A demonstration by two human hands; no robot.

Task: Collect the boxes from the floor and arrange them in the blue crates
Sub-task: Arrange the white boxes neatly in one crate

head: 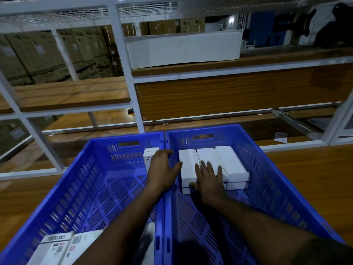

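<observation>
Boxes (207, 161) sit in a row of three at the far end of our right crate (282, 180), near the middle of the frame. They are white and lie side by side, touching. Edges of more white boxes peek out under them, but we cannot see how many.

Our right hand (209, 180) lies flat on the middle box with its fingers straight, so it covers much of that box. Our left hand (162, 171) reaches over the wall between the two crates. Its fingers are loose and spread, and the thumb touches the side of the left box. It grips nothing.

Behind our left hand, in the left crate (80, 188), a small box (150, 154) stands up. Our hand hides half of it and we cannot read its words. At the lower left of the frame, two flat boxes (63, 247) with labels are cut off by the edge and partly hidden by our arm.

A white rack (124, 60) fills the top, dark and blurry.
</observation>
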